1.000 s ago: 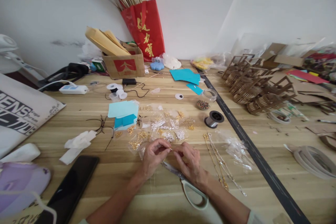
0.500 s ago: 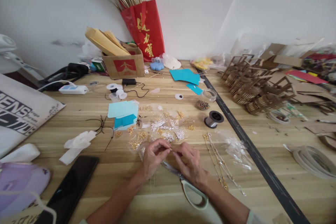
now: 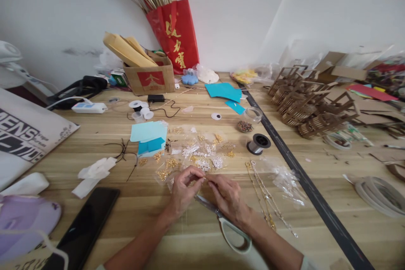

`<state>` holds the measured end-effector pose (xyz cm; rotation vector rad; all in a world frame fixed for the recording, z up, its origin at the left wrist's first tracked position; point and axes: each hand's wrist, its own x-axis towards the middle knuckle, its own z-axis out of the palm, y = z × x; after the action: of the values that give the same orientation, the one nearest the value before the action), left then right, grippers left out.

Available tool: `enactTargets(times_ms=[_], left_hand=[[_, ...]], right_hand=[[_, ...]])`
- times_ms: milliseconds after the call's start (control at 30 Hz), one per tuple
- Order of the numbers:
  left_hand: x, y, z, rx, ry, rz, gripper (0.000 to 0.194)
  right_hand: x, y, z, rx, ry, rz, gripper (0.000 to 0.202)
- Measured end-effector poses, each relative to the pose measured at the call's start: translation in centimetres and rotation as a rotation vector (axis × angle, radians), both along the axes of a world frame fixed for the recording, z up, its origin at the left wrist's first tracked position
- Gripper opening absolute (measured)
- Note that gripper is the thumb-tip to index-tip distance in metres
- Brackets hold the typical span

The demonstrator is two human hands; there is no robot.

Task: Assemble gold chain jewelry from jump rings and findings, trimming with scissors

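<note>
The left hand (image 3: 184, 190) curls thumb and forefinger into a loop, their tips pinching a small piece (image 3: 205, 178); the right hand (image 3: 229, 195), fingers bent, pinches it from the right. The piece sits between the fingertips above the tabletop (image 3: 152, 244), roughly left to right, too small to tell which end leads. Scissors (image 3: 234, 238) lie beneath the right hand, blades pointing far left, handle near right.

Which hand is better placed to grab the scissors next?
Probably the right hand: it is right by the scissors' handle; the left hand is farther off. Both seem to pinch something tiny.
</note>
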<state>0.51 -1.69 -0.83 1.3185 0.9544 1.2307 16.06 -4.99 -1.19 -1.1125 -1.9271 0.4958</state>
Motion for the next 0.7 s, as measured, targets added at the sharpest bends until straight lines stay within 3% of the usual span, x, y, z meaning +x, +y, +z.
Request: enactTargets(times_ms=[367,700], left_hand=[[0.0,-0.1,-0.2,0.053,-0.001,-0.006,0.008],[0.0,0.1,-0.3,0.045,0.015,0.003,0.008]], right_hand=[[-0.1,0.1,-0.1,-0.112,0.161,-0.045,0.014],[-0.2,0.1,1.1,-0.053,0.119,-0.023,0.013]])
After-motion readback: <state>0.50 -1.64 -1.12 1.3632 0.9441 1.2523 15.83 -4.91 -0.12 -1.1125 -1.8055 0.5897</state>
